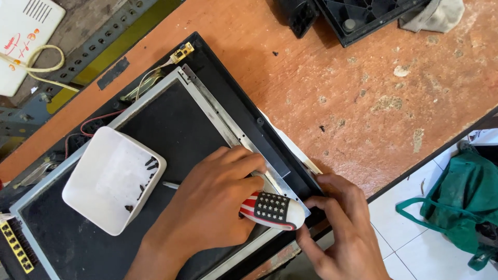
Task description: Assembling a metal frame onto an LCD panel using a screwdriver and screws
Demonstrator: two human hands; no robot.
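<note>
Under my curled left hand (207,202) sits a striped screwdriver handle (272,210), gripped; my right hand (337,223) pinches the panel's metal frame (236,132) beside it.

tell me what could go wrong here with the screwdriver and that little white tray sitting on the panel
1. The left hand presses a screwdriver at the screen panel's metal frame; a slip might gouge the dark panel.
2. The white tray of small screws rests on the panel and could be nudged by that hand, spilling them.
3. The right hand grips the casing corner close to the tool and might get jabbed.
</note>
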